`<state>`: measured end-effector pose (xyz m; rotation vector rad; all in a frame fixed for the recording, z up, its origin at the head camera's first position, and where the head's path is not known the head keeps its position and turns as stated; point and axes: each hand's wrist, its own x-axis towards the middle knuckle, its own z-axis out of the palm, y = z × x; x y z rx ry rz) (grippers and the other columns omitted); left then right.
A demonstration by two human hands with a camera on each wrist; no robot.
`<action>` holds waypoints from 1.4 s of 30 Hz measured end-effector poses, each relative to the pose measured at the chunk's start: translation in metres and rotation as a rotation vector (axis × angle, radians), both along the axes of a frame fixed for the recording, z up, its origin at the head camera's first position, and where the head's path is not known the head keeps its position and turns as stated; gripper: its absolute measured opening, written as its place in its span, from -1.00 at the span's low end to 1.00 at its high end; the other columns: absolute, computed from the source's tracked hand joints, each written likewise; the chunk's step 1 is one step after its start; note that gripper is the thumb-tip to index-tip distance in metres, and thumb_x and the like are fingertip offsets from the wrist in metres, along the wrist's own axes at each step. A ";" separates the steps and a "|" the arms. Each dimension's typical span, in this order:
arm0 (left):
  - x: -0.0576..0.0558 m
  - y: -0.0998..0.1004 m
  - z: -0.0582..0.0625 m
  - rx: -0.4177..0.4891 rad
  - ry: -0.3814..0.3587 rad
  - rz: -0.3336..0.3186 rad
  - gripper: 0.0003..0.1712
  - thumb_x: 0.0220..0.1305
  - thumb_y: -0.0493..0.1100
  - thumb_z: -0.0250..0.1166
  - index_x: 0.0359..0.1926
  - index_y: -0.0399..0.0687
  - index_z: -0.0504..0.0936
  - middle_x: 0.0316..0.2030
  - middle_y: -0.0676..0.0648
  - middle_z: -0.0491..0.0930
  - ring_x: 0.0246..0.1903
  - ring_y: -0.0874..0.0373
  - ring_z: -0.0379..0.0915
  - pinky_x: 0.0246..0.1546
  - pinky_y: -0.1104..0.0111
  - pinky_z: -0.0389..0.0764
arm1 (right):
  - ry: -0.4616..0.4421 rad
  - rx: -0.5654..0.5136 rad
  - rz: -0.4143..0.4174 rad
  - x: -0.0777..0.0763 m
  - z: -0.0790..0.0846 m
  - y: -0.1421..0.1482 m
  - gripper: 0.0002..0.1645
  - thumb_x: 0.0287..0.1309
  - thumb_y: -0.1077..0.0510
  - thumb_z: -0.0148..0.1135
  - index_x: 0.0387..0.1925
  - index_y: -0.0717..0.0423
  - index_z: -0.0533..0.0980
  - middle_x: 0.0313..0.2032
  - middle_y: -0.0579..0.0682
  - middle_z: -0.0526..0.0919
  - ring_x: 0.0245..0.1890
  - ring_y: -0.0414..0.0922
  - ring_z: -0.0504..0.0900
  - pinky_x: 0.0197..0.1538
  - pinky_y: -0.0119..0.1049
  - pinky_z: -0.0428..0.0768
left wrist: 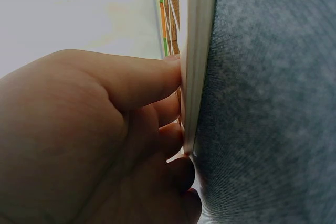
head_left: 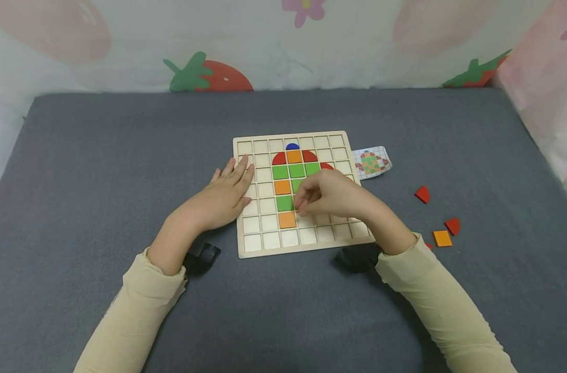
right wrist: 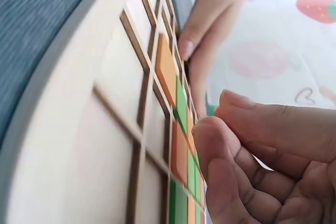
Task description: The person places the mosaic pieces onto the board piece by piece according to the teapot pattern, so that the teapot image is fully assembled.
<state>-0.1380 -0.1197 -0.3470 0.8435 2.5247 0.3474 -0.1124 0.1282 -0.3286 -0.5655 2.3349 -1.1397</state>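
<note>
A light wooden grid board [head_left: 270, 240] lies on the table, with colored pieces set in some cells. My left hand [head_left: 220, 199] rests on its left edge with fingers spread; in the left wrist view the thumb [left wrist: 152, 77] touches the board's side. My right hand [head_left: 332, 194] hovers low over the middle of the board, thumb and forefinger tips close together, and no piece shows between them. Beside these fingers lies an orange square [right wrist: 179, 153], which the hand hides in the head view. Nearby are a green square [head_left: 285, 203] and another orange square [head_left: 287, 220].
A small pattern card [head_left: 371, 162] sits at the board's right edge, partly under it. Loose on the dark grey cloth [head_left: 125, 155] to the right are a red quarter-round piece [head_left: 422, 195], a second red piece [head_left: 453, 226] and a yellow-orange square [head_left: 442, 238]. Another red bit shows beside the right sleeve.
</note>
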 end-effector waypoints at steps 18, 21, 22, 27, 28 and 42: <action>-0.001 0.001 -0.001 -0.016 -0.002 -0.016 -0.28 0.47 -0.12 -0.10 0.45 -0.29 -0.20 0.45 -0.25 -0.39 0.41 -0.17 -0.56 0.33 -0.10 -0.24 | -0.058 0.123 -0.183 0.034 0.009 0.100 -0.88 0.08 0.27 0.34 -0.30 0.22 0.63 -0.37 -0.03 0.68 -0.36 -0.13 0.64 -0.25 -0.35 0.57; -0.001 0.002 0.000 -0.012 -0.005 -0.018 -0.29 0.48 -0.12 -0.11 0.45 -0.29 -0.20 0.45 -0.25 -0.39 0.41 -0.17 -0.56 0.32 -0.10 -0.25 | -0.060 0.136 -0.197 0.042 0.007 0.115 -0.85 0.09 0.26 0.33 -0.28 0.24 0.63 -0.35 -0.03 0.69 -0.34 -0.15 0.65 -0.25 -0.37 0.58; -0.001 0.002 0.000 -0.012 -0.006 -0.020 -0.29 0.48 -0.12 -0.11 0.45 -0.29 -0.21 0.45 -0.25 -0.39 0.41 -0.17 -0.56 0.32 -0.11 -0.25 | -0.059 0.142 -0.204 0.044 0.007 0.120 -0.84 0.09 0.25 0.34 -0.27 0.24 0.63 -0.35 -0.03 0.69 -0.35 -0.17 0.65 -0.26 -0.38 0.58; -0.002 0.002 0.002 -0.010 -0.009 -0.021 -0.29 0.48 -0.12 -0.12 0.46 -0.28 -0.22 0.45 -0.25 -0.40 0.41 -0.16 -0.57 0.32 -0.11 -0.25 | -0.087 0.134 -0.243 0.053 0.003 0.138 -0.83 0.09 0.29 0.32 -0.25 0.29 0.61 -0.35 0.00 0.69 -0.36 -0.22 0.65 -0.28 -0.41 0.58; -0.002 0.002 0.002 -0.010 -0.009 -0.020 -0.29 0.48 -0.12 -0.12 0.46 -0.28 -0.22 0.45 -0.25 -0.40 0.41 -0.16 -0.57 0.32 -0.11 -0.25 | -0.096 0.132 -0.251 0.054 0.002 0.140 -0.83 0.09 0.30 0.31 -0.25 0.30 0.60 -0.35 0.01 0.69 -0.36 -0.23 0.65 -0.28 -0.41 0.58; -0.001 0.001 0.001 -0.007 -0.013 -0.021 -0.29 0.49 -0.13 -0.13 0.46 -0.28 -0.23 0.45 -0.24 -0.41 0.40 -0.17 -0.57 0.32 -0.12 -0.26 | -0.132 0.170 -0.263 0.062 -0.008 0.154 -0.84 0.08 0.31 0.32 -0.26 0.29 0.59 -0.33 0.00 0.67 -0.35 -0.25 0.63 -0.28 -0.37 0.59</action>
